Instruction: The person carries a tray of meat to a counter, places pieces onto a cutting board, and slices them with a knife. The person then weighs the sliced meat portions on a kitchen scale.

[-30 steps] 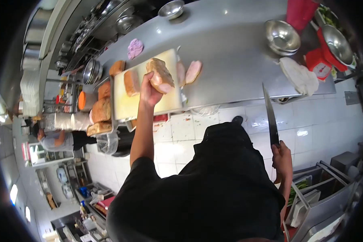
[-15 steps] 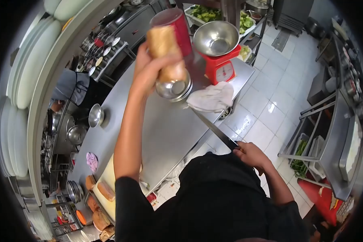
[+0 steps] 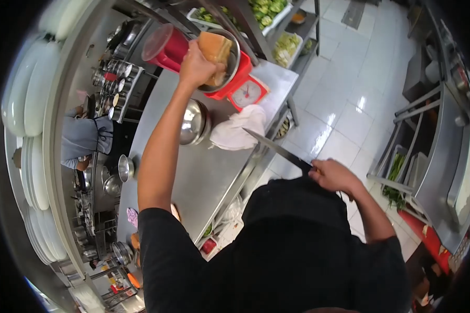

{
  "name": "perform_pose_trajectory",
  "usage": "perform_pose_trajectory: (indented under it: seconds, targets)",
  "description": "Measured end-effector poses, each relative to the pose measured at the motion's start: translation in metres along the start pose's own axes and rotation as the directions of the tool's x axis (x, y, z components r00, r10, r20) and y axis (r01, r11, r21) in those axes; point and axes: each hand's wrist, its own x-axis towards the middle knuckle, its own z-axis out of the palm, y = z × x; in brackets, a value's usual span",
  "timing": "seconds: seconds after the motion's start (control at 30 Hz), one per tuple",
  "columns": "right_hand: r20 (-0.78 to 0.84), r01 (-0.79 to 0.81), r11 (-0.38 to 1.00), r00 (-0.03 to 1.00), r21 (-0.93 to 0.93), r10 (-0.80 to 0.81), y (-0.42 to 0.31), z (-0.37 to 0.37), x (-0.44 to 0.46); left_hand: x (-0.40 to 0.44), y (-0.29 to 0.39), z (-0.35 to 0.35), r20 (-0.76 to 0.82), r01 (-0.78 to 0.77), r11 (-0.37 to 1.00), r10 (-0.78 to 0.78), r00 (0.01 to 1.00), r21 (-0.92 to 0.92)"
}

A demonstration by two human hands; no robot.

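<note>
Gripping a browned block (image 3: 215, 48) in the left hand (image 3: 197, 69), upper centre — in or just over the steel bowl (image 3: 234, 62) (cannot tell which) on the red scale (image 3: 246, 93). Clutching a knife (image 3: 283, 151) in the right hand (image 3: 331, 175), right of centre.

a boxy, golden-brown block of food (image 3: 214, 47), paler toward its lower end, is gripped in the left hand (image 3: 197, 67) and seen against the inside of a steel bowl (image 3: 234, 70); whether it touches the bowl cannot be told. the long, dark grey knife (image 3: 278, 149), its handle wrapped by the right hand (image 3: 329, 175), slants toward the upper left, well apart from the block
</note>
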Motion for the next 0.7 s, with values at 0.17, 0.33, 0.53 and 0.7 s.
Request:
perform_pose_trajectory:
  seconds: [0.17,0.33,0.53,0.7]
  targets:
    - [0.069,0.012,0.999,0.998,-0.039,-0.009,0.008,-0.026,0.007,0.001,0.002,0.002,0.057,-0.013,0.999,0.015,0.998,-0.042]
    - [0.111,0.03,0.999,0.993,-0.014,-0.028,0.02,-0.032,0.015,0.001,0.0,-0.001,0.083,0.013,1.0,-0.011,0.997,-0.019]
    - [0.16,-0.018,1.0,0.987,0.012,0.016,0.026,-0.043,0.015,0.004,0.001,-0.008,0.083,-0.001,1.0,-0.001,0.997,0.024]
    - [0.14,-0.017,1.0,0.99,0.025,0.013,0.035,-0.045,0.01,0.006,0.001,-0.02,0.106,0.021,1.0,-0.022,0.994,0.007]
